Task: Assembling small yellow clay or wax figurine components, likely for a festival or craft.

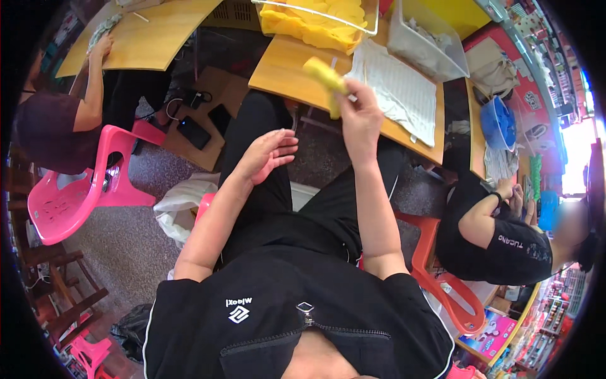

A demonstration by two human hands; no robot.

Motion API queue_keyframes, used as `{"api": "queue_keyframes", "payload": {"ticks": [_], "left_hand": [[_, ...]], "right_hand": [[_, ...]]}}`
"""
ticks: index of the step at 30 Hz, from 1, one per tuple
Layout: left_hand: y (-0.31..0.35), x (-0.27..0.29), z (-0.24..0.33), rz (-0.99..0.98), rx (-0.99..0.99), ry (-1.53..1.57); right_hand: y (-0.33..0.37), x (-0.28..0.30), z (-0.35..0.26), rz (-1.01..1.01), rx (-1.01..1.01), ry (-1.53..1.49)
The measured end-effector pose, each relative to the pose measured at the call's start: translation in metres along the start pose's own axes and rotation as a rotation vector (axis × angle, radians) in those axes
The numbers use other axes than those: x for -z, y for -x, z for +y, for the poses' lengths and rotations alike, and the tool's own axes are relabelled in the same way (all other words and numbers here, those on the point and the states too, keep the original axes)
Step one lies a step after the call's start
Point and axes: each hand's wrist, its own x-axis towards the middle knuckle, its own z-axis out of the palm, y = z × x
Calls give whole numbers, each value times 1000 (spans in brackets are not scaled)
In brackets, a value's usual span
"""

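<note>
My right hand (362, 123) is raised above the near edge of the wooden table (278, 66), its fingers pinching a limp yellow piece (324, 73). The piece is slightly blurred; it looks like thin soft sheet or cloth, and I cannot tell its exact kind. Over my left thigh, my left hand (270, 155) is held in the air with its fingers stretched out and nothing in it. Beyond the right hand, a white wire-rimmed basket (372, 28) holds a heap of similar yellow pieces (312, 22). A white ribbed cloth (404, 95) lies on the table to the right.
A translucent bin (435, 57) stands behind the cloth. Phones (194, 131) lie on cardboard on the floor at left, near a pink chair (82, 196) and a white sack (180, 205). People work at both sides; a blue basket (489, 126) stands at right.
</note>
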Motion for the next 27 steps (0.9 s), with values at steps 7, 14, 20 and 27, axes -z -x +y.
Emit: {"api": "queue_keyframes", "payload": {"ticks": [7, 14, 20, 27], "left_hand": [[10, 20, -1, 1, 36, 85], [20, 9, 15, 17, 31, 50], [3, -14, 36, 87, -100, -74], [-33, -45, 29, 150, -426, -411]], "right_hand": [[-53, -30, 92, -266, 262, 465], [-59, -27, 85, -255, 204, 513], [-53, -42, 32, 19, 229, 221], [-42, -30, 52, -190, 86, 348]]}}
